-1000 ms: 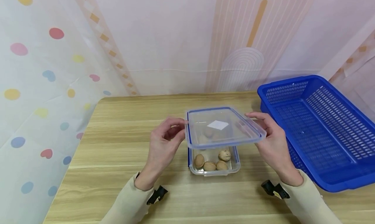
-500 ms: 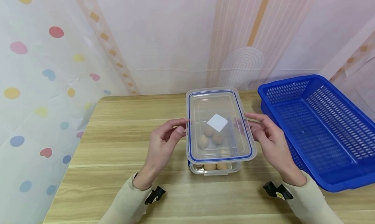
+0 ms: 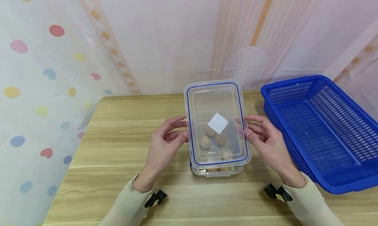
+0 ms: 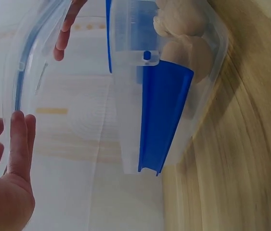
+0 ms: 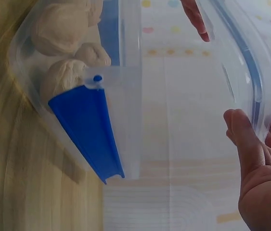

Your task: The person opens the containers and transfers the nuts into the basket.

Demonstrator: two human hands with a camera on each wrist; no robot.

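Observation:
Between my two hands is a clear lid with a blue seal and a white square label. My left hand pinches its left edge, thumb on top; my right hand pinches the right edge the same way. Below the lid stands a clear plastic box on the table. Both wrist views show a gap between lid and box. Walnuts lie inside the box, seen through its wall. Blue side latches hang down, unfastened, on both sides of the box.
A large blue plastic basket with slotted walls stands right of the box, close to my right hand. The wood-grain table ends at a patterned cloth backdrop behind.
The lid was tilted, its right side raised; it has come down level over the box and shifted slightly left and away from me. My right hand followed it left.

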